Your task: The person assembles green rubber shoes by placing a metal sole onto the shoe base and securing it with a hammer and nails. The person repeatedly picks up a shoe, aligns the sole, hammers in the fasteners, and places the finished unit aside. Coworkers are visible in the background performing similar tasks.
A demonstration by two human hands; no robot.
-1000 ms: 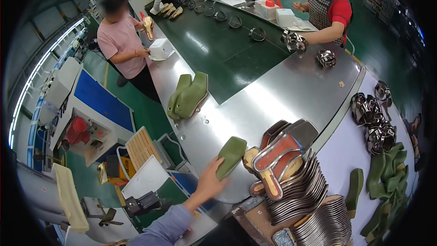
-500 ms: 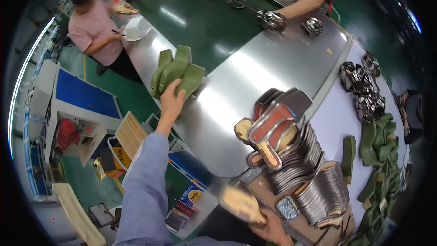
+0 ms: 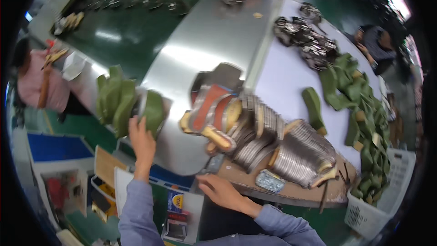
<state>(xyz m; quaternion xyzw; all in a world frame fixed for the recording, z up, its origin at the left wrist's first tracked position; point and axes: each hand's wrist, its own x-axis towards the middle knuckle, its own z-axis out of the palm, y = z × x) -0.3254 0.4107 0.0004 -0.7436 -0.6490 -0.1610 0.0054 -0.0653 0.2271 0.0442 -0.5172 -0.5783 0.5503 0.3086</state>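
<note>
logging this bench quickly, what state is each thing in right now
left hand: fingers at the left-side green shoe forms, grip unclear
right hand: open, looks empty
left-side green shoe forms: bunched together, one slightly apart
right-side green shoe forms: heaped, one lying apart
insoles: packed in rows, several lying on top
shiny straps: heaped
crate: open-topped

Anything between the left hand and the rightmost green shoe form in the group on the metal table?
Nothing visible: the left hand is right at the lower left edge of that green shoe form. Blur hides whether they touch.
</note>
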